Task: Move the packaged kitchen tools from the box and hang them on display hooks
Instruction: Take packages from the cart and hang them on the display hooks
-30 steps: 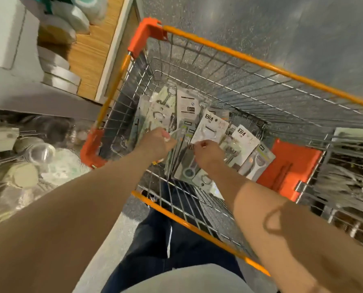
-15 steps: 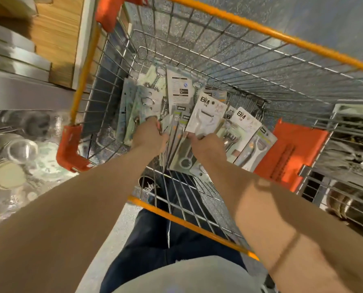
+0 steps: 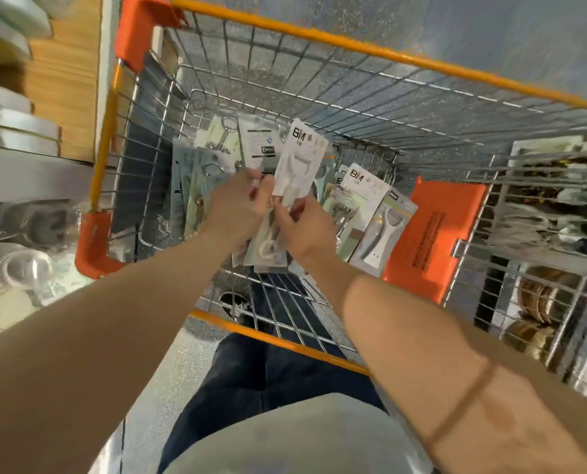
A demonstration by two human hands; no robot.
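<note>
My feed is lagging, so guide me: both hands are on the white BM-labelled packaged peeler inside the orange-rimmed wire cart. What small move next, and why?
Probably lift the white BM-labelled packaged peeler straight up out of the orange-rimmed wire cart: the left hand and right hand both pinch its lower part, and it stands above the other packs lying there.

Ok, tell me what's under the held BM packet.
More packaged tools in the cart, including a grey peeler. The left hand and right hand gripping the BM packet hide the rest.
</note>
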